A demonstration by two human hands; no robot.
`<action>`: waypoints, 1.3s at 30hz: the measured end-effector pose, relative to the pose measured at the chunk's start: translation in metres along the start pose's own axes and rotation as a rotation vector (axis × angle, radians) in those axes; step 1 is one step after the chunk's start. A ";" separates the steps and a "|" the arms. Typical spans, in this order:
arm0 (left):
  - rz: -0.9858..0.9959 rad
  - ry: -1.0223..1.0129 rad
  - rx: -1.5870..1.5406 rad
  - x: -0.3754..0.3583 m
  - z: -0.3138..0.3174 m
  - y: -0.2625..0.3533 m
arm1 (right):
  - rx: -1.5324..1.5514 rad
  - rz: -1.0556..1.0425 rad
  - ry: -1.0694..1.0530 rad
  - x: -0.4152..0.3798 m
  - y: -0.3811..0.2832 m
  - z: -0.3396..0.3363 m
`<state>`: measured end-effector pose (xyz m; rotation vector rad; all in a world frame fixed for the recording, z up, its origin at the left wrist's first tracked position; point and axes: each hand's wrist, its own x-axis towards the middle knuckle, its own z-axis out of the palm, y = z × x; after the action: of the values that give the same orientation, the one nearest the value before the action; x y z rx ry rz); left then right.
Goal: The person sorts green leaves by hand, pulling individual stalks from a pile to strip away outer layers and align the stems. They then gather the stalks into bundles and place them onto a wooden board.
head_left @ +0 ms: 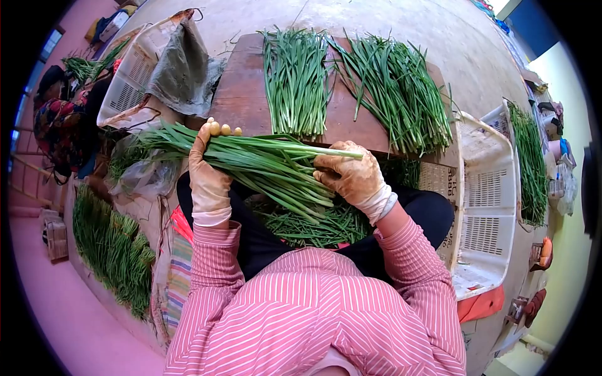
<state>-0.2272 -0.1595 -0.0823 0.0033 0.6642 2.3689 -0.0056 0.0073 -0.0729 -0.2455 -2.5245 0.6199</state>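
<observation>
Two sorted bunches (298, 78) already lie side by side on the wooden worktop (241, 94), and a loose pile (313, 225) waits in the lap, so the work looks partway through; the left hand (207, 169) and right hand (351, 178) each grip tight around a chive bundle (263, 160) held crosswise above the lap

Green chives (269, 164), pink-and-white striped sleeves (411, 263), white crate (486, 188), brown board (241, 94).
</observation>
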 end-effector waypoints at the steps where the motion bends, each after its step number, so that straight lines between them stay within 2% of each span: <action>1: 0.001 -0.015 0.013 0.000 0.000 0.001 | -0.008 -0.011 -0.028 0.002 -0.003 -0.003; 6: -0.010 -0.035 -0.003 -0.001 0.000 0.002 | 0.027 -0.040 -0.058 0.001 -0.003 0.000; 15: -0.027 -0.012 -0.039 0.005 -0.014 0.006 | 0.185 0.031 0.175 -0.006 -0.003 0.002; 17: -0.026 0.005 -0.044 0.006 -0.016 0.007 | 0.101 0.128 0.285 -0.010 0.000 -0.007; 19: -0.006 0.018 -0.050 0.006 -0.019 0.010 | -0.035 0.149 0.324 -0.018 0.017 -0.012; 23: -0.015 -0.015 -0.064 0.010 -0.028 0.021 | -0.235 0.335 0.423 -0.046 0.057 -0.030; 27: -0.024 -0.016 -0.118 0.013 -0.032 0.027 | -0.165 0.598 0.240 -0.071 0.074 -0.047; 31: -0.004 0.006 -0.110 0.016 -0.034 0.027 | -0.312 0.470 0.399 -0.079 0.087 -0.031; 33: -0.008 0.020 -0.118 0.017 -0.035 0.027 | -0.126 0.945 0.011 -0.067 0.068 -0.043; 34: 0.020 0.019 -0.078 0.016 -0.034 0.025 | -0.158 1.021 -0.077 -0.051 0.048 -0.054; 35: 0.048 0.018 -0.039 0.016 -0.033 0.023 | -0.156 1.020 -0.077 -0.051 0.048 -0.052; 37: 0.051 0.032 -0.029 0.014 -0.030 0.021 | -0.215 0.823 0.208 -0.053 0.048 -0.046; 38: 0.055 0.045 -0.020 0.013 -0.027 0.019 | -0.190 0.462 0.469 -0.046 0.047 -0.041; 39: 0.057 0.046 -0.019 0.013 -0.025 0.018 | -0.188 0.461 0.468 -0.042 0.042 -0.042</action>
<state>-0.2525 -0.1752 -0.0982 -0.0410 0.6713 2.4367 0.0539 0.0482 -0.0801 -0.9432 -2.0721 0.4249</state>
